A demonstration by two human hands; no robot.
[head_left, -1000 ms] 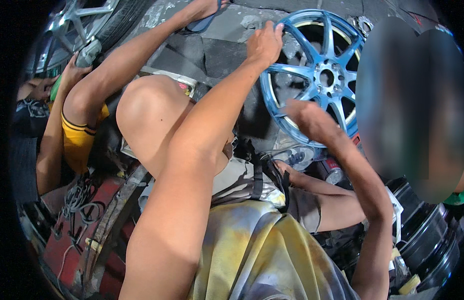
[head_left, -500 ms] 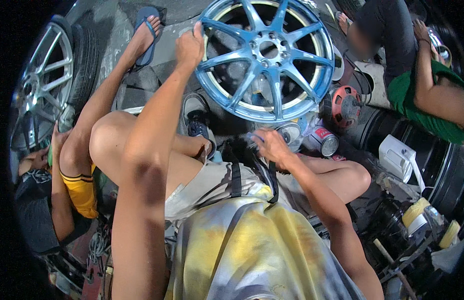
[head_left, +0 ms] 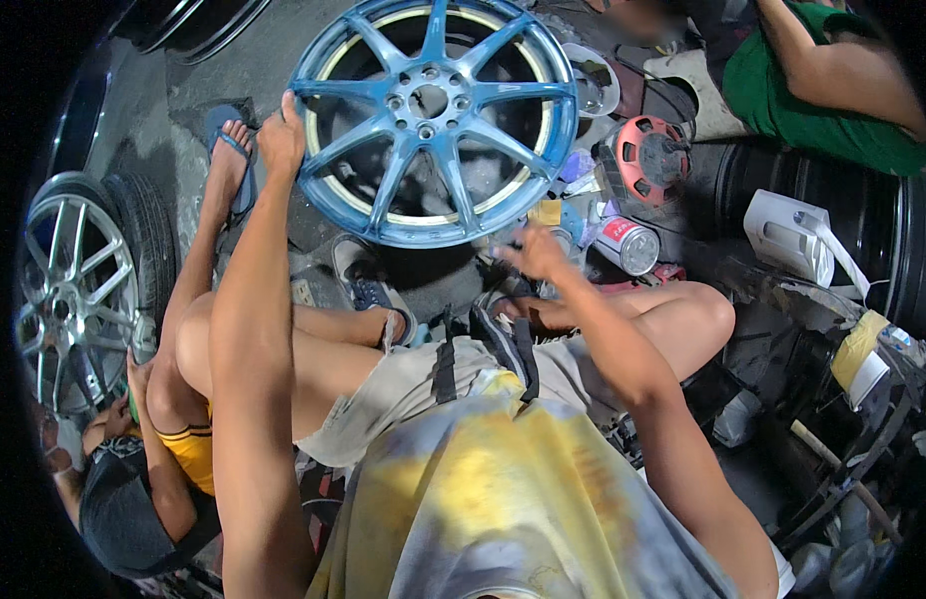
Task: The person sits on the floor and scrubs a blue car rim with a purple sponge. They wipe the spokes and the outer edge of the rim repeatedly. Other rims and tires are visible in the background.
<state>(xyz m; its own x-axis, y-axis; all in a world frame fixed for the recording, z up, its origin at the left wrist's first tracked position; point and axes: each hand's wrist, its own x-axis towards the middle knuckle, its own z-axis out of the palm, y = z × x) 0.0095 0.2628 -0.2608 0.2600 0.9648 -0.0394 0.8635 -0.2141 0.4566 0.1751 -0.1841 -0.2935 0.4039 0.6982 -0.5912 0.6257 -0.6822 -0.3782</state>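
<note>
A multi-spoke car wheel rim (head_left: 453, 185), blue with worn silvery patches, stands before me, tilted to face me. My left hand (head_left: 281, 138) is closed around its left edge, the thumb lying along the outer lip. Just below the rim's lower right edge is my right hand (head_left: 535, 252), apart from it. Its fingers are curled and somewhat blurred, with something small and bluish at the tips that I cannot make out.
Right of the rim lie a red round object (head_left: 650, 160), a tin can (head_left: 627, 245) and a clear tub (head_left: 595, 85). A white container (head_left: 787, 235) is farther right. A co-worker with a silver wheel (head_left: 83, 260) sits at left; a person in green (head_left: 812, 95) sits at upper right.
My view has shifted, so the rim and my left hand appear farther left. My left hand keeps its hold on the rim. My right hand has risen slightly toward the rim's lower edge.
</note>
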